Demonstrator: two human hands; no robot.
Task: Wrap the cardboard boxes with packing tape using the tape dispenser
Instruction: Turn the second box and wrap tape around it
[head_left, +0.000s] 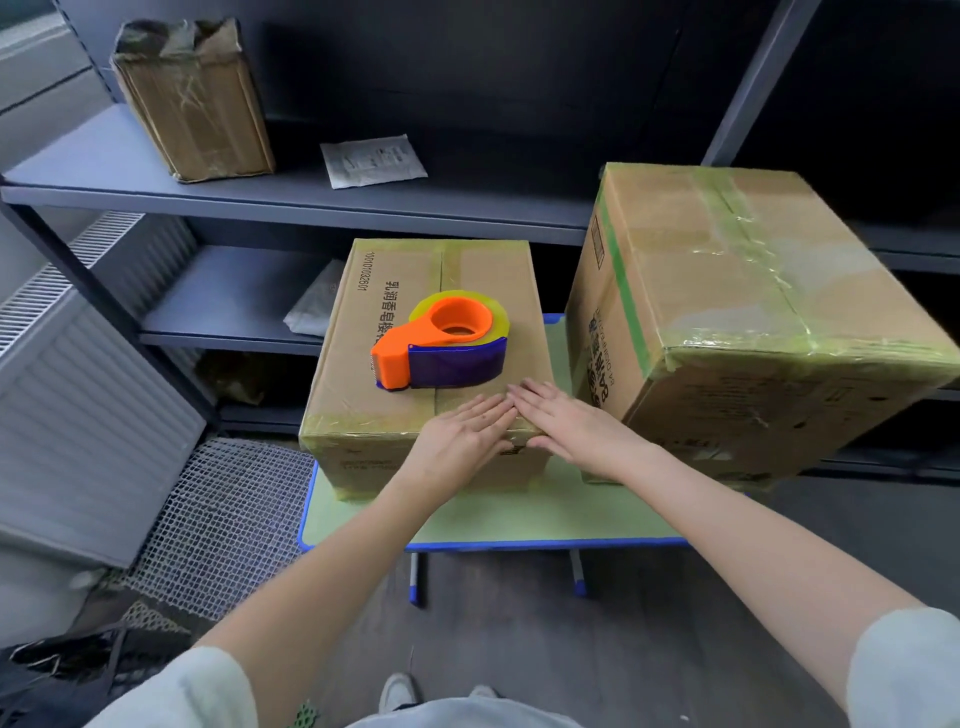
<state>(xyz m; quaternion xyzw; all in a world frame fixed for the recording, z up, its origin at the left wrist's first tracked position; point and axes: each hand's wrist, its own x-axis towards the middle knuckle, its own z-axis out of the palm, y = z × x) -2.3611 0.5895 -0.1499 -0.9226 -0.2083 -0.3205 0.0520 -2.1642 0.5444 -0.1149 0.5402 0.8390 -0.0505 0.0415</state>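
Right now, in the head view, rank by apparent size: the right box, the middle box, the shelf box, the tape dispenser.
1. right box
2. middle box
3. shelf box, though it sits farther back, so its real size is unsure
4. tape dispenser

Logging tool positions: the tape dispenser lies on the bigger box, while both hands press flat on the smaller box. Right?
No. In the head view the tape dispenser lies on the smaller box, just beyond the left hand and right hand pressing it, not on the bigger box.
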